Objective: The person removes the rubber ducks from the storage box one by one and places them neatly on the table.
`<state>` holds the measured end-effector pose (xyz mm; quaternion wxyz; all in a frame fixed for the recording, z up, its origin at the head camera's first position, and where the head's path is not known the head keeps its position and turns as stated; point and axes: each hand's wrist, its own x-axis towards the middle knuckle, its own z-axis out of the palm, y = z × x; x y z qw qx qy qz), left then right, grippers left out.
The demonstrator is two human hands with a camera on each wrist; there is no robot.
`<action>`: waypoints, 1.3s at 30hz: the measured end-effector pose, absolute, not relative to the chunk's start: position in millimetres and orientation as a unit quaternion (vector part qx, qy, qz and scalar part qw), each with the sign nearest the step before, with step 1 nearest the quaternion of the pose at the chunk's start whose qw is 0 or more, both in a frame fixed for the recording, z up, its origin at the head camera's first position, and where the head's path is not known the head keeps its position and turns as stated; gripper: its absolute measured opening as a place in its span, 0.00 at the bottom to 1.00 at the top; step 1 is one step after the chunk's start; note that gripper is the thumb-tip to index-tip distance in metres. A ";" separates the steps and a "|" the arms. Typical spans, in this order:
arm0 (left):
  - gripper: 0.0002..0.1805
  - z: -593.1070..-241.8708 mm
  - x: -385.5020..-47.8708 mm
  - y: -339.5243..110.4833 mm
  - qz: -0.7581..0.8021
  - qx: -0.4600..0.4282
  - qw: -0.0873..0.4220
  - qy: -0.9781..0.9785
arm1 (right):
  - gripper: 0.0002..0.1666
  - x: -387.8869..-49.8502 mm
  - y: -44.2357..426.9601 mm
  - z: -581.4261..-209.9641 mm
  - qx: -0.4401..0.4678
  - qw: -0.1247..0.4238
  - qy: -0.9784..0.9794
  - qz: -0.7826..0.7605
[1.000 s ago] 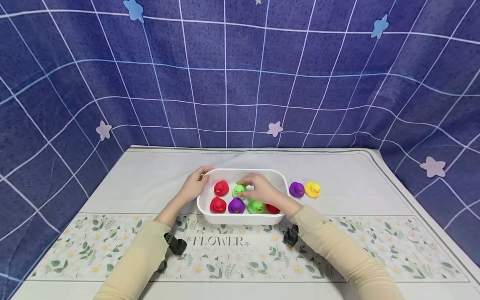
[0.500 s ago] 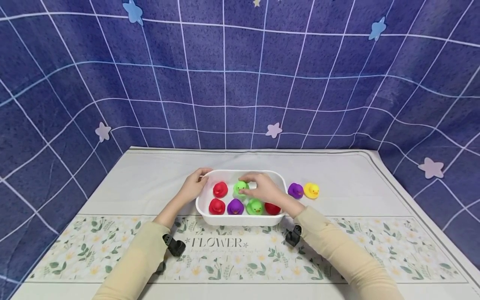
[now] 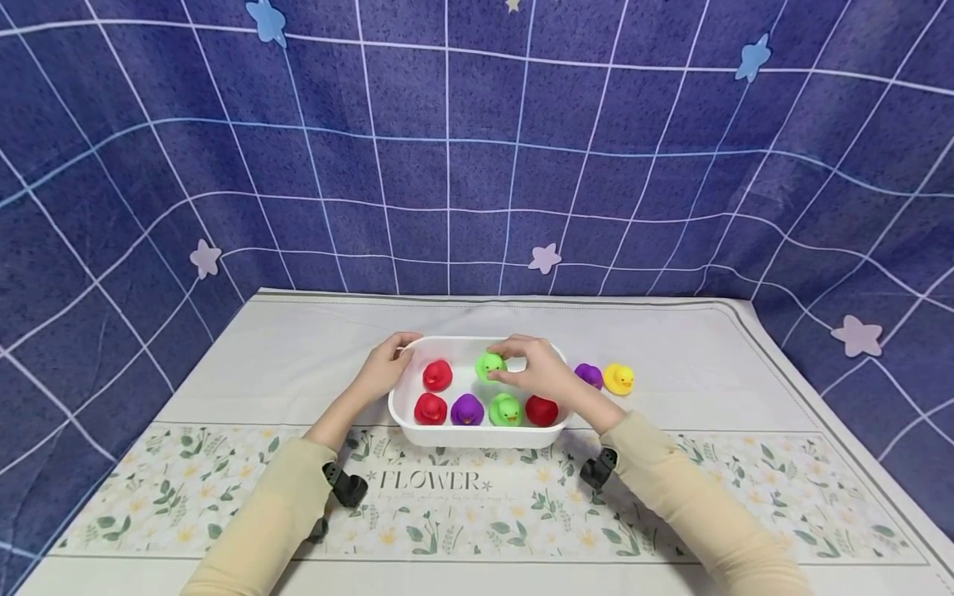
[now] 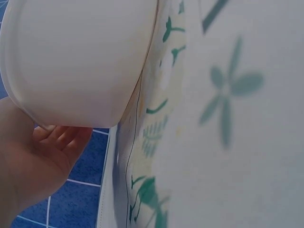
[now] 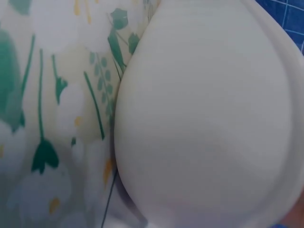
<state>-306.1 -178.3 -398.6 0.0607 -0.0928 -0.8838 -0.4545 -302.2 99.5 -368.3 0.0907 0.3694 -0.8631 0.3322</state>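
In the head view a white plastic tub (image 3: 480, 436) holds several rubber ducks. My right hand (image 3: 540, 368) pinches a green rubber duck (image 3: 489, 365) between thumb and fingers, above the tub floor toward its back. My left hand (image 3: 383, 367) grips the tub's left end at the rim; in the left wrist view the fingers (image 4: 71, 140) reach round behind the wall. Along the tub's near side sit a red duck (image 3: 431, 409), a purple duck (image 3: 467, 410), another green duck (image 3: 505, 410) and another red duck (image 3: 542, 410). One more red duck (image 3: 437, 376) sits behind them.
Right of the tub, a purple duck (image 3: 589, 376), partly behind my right hand, and a yellow duck (image 3: 619, 378) stand on the white tablecloth (image 3: 686, 356). A flower-printed band crosses the cloth in front. A blue curtain (image 3: 477, 182) hangs behind and at both sides.
My right hand has raised the pinched green duck off the tub floor and carried it to the right and back. My left hand stays on the tub's left end.
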 end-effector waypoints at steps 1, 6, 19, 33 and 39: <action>0.18 -398.4 -305.8 -178.4 -0.455 -0.093 0.061 -0.884 | 0.23 -301.6 100.7 -367.6 0.367 0.086 -0.861 0.340; 0.18 -397.8 -305.2 -178.4 -0.456 -0.093 0.060 -0.883 | 0.22 -299.4 109.1 -364.4 0.358 0.081 -0.858 0.358; 0.18 -400.2 -307.0 -178.7 -0.455 -0.097 0.065 -0.883 | 0.22 -294.5 136.9 -357.5 0.342 0.095 -0.861 0.365; 0.18 -402.0 -310.9 -180.3 -0.450 -0.100 0.070 -0.885 | 0.22 -291.1 173.0 -355.6 0.322 0.124 -0.869 0.355; 0.17 -401.9 -309.6 -179.6 -0.454 -0.097 0.067 -0.883 | 0.23 -291.5 183.8 -358.3 0.314 0.145 -0.869 0.355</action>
